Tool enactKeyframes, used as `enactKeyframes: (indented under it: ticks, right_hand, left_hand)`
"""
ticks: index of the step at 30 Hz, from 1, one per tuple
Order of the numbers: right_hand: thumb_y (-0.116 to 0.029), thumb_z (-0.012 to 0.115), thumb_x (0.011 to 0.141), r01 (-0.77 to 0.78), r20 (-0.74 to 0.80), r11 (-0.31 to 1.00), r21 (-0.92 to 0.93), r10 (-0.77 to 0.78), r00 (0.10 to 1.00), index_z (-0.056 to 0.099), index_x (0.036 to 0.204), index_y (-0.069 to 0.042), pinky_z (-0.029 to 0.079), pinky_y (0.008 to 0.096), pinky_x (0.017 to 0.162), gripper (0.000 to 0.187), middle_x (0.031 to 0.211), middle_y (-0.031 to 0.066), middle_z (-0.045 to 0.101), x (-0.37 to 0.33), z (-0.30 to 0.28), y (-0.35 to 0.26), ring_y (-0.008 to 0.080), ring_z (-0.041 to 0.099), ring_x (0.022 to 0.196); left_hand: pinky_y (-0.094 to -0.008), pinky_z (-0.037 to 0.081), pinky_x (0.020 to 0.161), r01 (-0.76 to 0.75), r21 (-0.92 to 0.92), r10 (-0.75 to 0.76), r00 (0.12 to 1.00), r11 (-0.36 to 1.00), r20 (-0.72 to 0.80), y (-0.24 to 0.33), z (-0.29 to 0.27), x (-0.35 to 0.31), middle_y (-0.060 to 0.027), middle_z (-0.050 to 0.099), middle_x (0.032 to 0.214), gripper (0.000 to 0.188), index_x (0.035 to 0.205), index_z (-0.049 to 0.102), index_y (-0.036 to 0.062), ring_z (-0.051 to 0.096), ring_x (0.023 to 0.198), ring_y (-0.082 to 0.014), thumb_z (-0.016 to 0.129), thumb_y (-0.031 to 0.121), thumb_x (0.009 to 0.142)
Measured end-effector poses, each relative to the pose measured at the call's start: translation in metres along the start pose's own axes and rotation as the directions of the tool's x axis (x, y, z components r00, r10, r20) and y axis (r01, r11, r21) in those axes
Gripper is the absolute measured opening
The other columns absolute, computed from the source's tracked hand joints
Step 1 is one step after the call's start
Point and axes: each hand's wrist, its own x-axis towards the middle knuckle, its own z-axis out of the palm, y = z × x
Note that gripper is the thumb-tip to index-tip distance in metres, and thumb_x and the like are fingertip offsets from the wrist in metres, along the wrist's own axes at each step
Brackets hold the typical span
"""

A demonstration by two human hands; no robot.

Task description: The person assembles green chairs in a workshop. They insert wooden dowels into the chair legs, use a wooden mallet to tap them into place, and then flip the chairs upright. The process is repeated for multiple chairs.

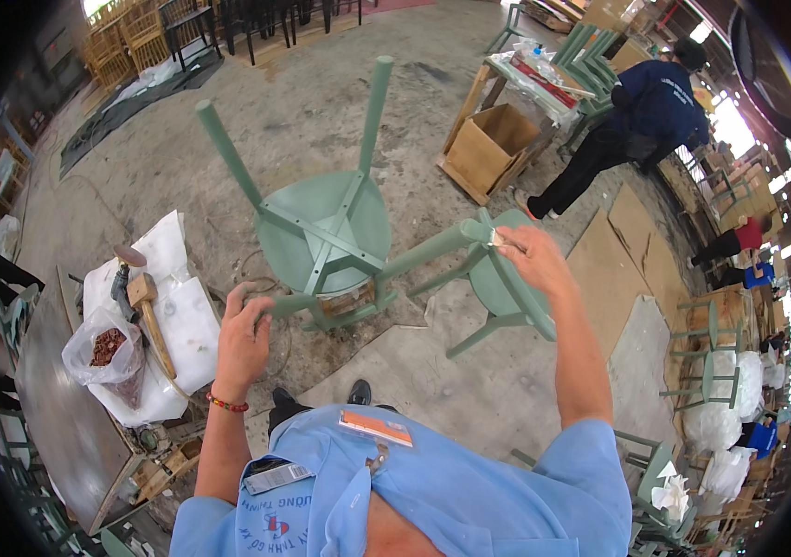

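A green wooden chair [372, 206] stands upside down in front of me, its seat underside and crossed braces facing up and its legs pointing upward. My left hand [245, 336] curls its fingers round the end of the near left leg [291, 304]. At the tip of the near right leg [432, 249], my right hand [536, 260] pinches a small whitish piece [496, 239]; its kind is too small to make out. Just behind that leg tip is another green chair [497, 283] on the floor.
On my left, a bench with white sheeting [196, 320] holds a wooden mallet [156, 320], a grinder-like tool [122, 283] and a plastic bag of reddish-brown bits [108, 348]. A cardboard box [490, 148] and a person in dark clothes [641, 116] are ahead right. Cardboard sheets [613, 255] cover the floor.
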Motion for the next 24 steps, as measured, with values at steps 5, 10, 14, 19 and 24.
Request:
enactKeyframes:
  ticks: [5,10,14,19,24]
  right_hand:
    - [-0.020,0.066,0.087,-0.064,0.030,0.995,0.079,0.062,0.998,0.066,0.119,-0.009,0.047,0.0396,0.087,0.033,0.109,0.0138,0.066,0.005,-0.004,-0.007,0.0317,0.061,0.102]
    - [-0.018,0.066,0.087,0.004,0.001,1.000,0.022,-0.004,1.000,0.067,0.117,-0.008,0.047,0.0384,0.088,0.032,0.107,0.0134,0.066,-0.010,-0.006,0.002,0.0313,0.061,0.101]
    - [-0.019,0.066,0.088,0.049,0.003,0.998,0.038,-0.049,0.999,0.066,0.118,-0.008,0.047,0.0376,0.088,0.032,0.106,0.0132,0.066,-0.003,-0.007,-0.005,0.0315,0.061,0.099]
    - [-0.023,0.066,0.089,-0.156,-0.064,0.956,0.248,0.177,0.982,0.066,0.120,-0.009,0.047,0.0358,0.086,0.034,0.104,0.0125,0.067,0.000,0.010,0.018,0.0291,0.062,0.096]
    - [-0.022,0.067,0.088,-0.147,-0.141,0.975,0.167,0.171,0.975,0.066,0.120,-0.009,0.048,0.0343,0.085,0.035,0.106,0.0124,0.068,-0.018,0.027,0.016,0.0272,0.064,0.095]
  left_hand:
    - [-0.0386,0.046,0.094,0.051,-0.011,-0.051,0.998,0.999,0.048,0.002,-0.001,0.002,-0.0192,0.046,0.132,0.025,0.108,0.059,0.0044,0.054,0.113,-0.0372,0.056,-0.006,0.085]
    - [-0.0401,0.048,0.086,0.062,-0.011,-0.061,0.998,0.998,0.030,0.005,-0.001,-0.001,-0.0184,0.048,0.132,0.024,0.107,0.061,0.0045,0.059,0.101,-0.0369,0.058,-0.005,0.085]
    - [-0.0385,0.046,0.094,0.091,-0.037,-0.089,0.995,0.995,0.055,0.007,-0.001,0.000,-0.0186,0.047,0.132,0.024,0.108,0.060,0.0039,0.054,0.113,-0.0368,0.056,-0.005,0.086]
    - [-0.0393,0.049,0.085,-0.052,0.045,0.052,0.999,0.998,0.000,-0.001,-0.001,0.001,-0.0193,0.048,0.131,0.026,0.109,0.061,0.0045,0.059,0.102,-0.0373,0.058,-0.005,0.085]
    - [-0.0408,0.049,0.088,0.000,0.015,-0.001,0.999,1.000,0.051,0.000,-0.003,0.001,-0.0195,0.047,0.131,0.028,0.112,0.060,0.0051,0.058,0.105,-0.0387,0.057,-0.004,0.086]
